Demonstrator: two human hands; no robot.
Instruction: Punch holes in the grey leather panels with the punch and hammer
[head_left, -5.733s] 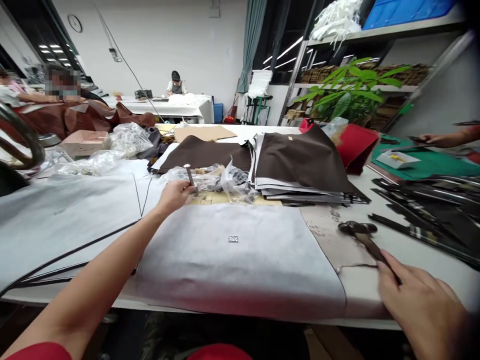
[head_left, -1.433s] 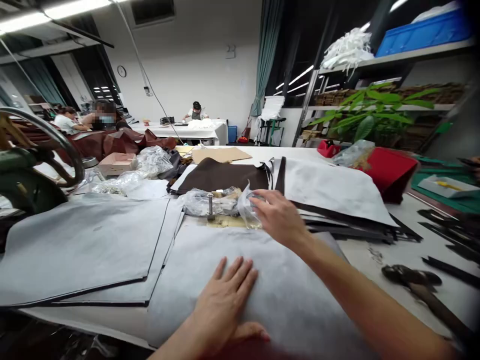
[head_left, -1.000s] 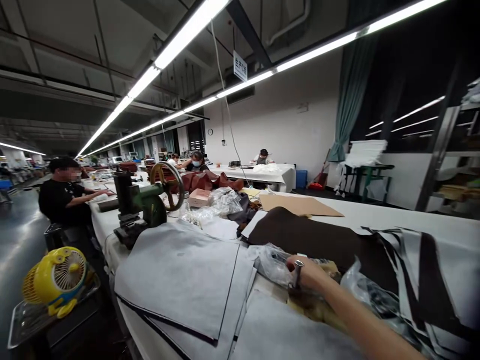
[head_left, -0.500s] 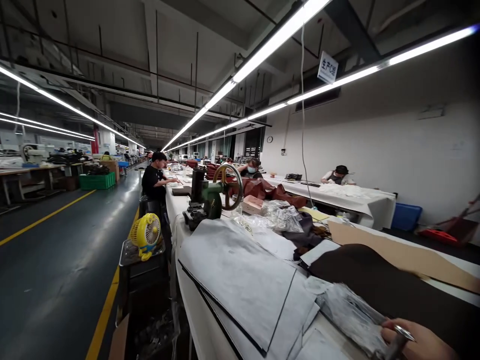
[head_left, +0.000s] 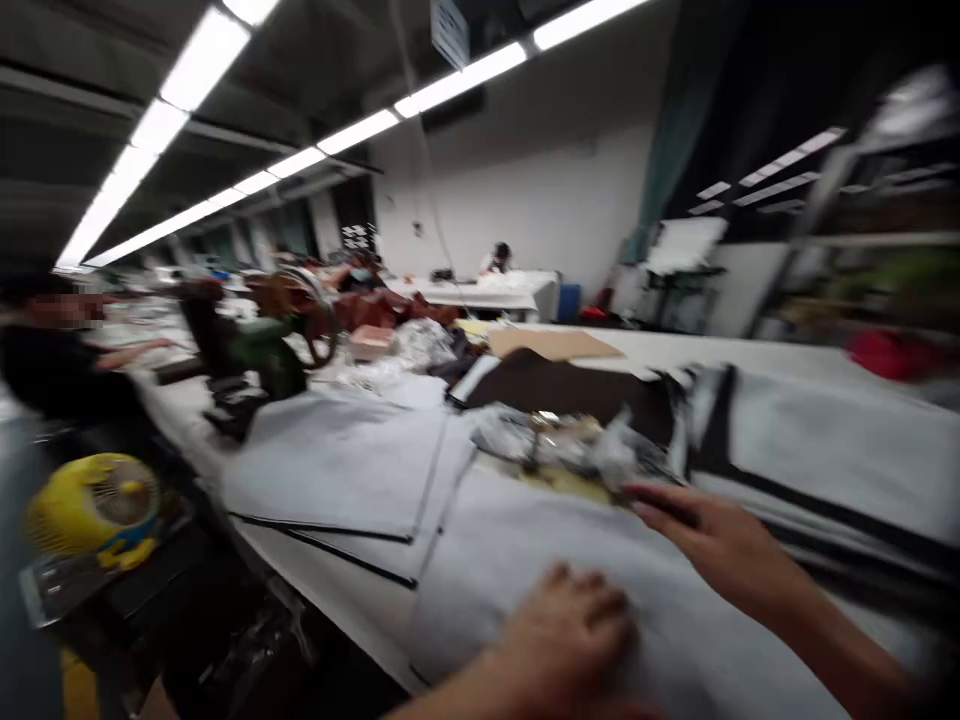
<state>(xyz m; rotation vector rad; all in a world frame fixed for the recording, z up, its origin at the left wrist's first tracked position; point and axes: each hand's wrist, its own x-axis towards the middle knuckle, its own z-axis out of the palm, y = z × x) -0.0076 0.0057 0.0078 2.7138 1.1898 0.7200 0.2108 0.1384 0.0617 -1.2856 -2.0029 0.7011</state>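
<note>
A large pale grey-white sheet (head_left: 525, 540) lies on the table at the bottom centre. My left hand (head_left: 566, 625) rests on it, blurred by motion, its fingers bent and their state unclear. To the right, my right hand (head_left: 712, 540) reaches over the upper part of that sheet, close to clear plastic bags (head_left: 570, 440). Its fingers are stretched forward, with a dark gap between thumb and fingers and nothing plainly held. More pale sheets with black edges (head_left: 345, 460) lie at the left, and another stack (head_left: 847, 440) lies at the right.
A green hand-wheel press (head_left: 266, 350) stands at the table's left edge. A yellow fan (head_left: 97, 505) sits beside the table. Dark brown material (head_left: 562, 385) and tan board (head_left: 555, 344) lie beyond the bags. A person in black (head_left: 52, 370) sits at the left; others work farther back.
The view has swung right and downward. My left hand has come into view over the pale sheet. The metal tool seen in my right hand earlier is no longer visible there.
</note>
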